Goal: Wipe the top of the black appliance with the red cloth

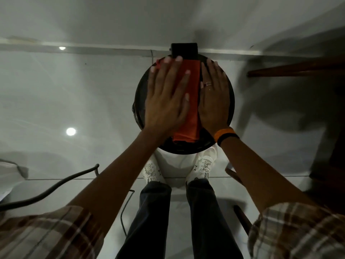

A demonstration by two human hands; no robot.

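Directly below me on the floor stands a round black appliance (186, 148). A folded red cloth (192, 101) lies lengthwise across its top. My left hand (166, 98) lies flat on the left part of the cloth, fingers spread, covering much of it. My right hand (214, 98) rests flat on the appliance's top just right of the cloth, its thumb side touching the cloth's edge. It wears a ring, with an orange and black band on the wrist. A black boxy part (184, 50) sticks out at the appliance's far edge, against the wall's base.
My feet in white shoes (152, 171) stand just short of the appliance on glossy pale tiles. A dark cable (46, 191) curves across the floor at the left. Dark wooden furniture (298, 69) and its legs stand close on the right.
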